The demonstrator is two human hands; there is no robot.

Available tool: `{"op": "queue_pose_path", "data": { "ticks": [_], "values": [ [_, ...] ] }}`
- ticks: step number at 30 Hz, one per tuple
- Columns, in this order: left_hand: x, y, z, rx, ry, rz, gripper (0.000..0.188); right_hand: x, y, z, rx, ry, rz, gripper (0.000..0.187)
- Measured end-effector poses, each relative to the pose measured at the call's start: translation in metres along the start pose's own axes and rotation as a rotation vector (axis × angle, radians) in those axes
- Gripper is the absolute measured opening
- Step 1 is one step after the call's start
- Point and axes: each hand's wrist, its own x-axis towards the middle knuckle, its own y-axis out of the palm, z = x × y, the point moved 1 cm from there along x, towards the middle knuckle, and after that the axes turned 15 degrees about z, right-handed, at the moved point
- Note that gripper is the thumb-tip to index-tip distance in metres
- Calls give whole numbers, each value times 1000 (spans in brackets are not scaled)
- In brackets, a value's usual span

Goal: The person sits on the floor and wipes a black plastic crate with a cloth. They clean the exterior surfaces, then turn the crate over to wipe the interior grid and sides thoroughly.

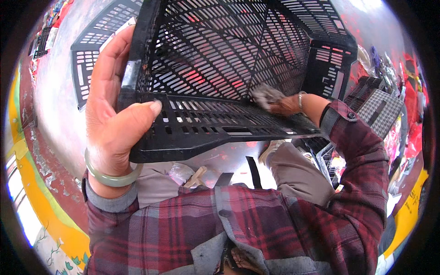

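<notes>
A black slotted plastic crate (183, 149) is held up in front of me, tilted so that its inside faces me. My left hand (112, 103) grips its left corner, with the thumb over the near rim and the fingers behind the outer side. Inside the crate, my right hand (286, 105) presses a greyish cloth (266, 95) against the slotted bottom near the lower right corner. The cloth is somewhat blurred, and the fingers beneath it are partly hidden.
Behind my left hand, another dark slotted crate (85, 57) is on the floor. To the right stand a black crate and a patterned grey panel (380, 110), beside a heap of red and clear plastic items (410, 114). A yellow-painted wall band (34, 183) curves along the left.
</notes>
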Motion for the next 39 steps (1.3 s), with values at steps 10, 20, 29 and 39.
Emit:
{"op": "queue_pose_path", "data": {
  "ticks": [10,20,29,39],
  "values": [
    [60,-16,1,-103,-82,-56,79,-58,-24,48,1197,235,78,40],
    [74,-13,13,-168,-111,-43,82,46,-123,233,853,-351,21,48],
    [73,-12,14,-189,-116,-52,84,0,-89,103,702,240,-53,26],
    [72,-10,13,-166,-115,-57,86,-76,-166,-50,303,574,-1205,40]
  ]
}}
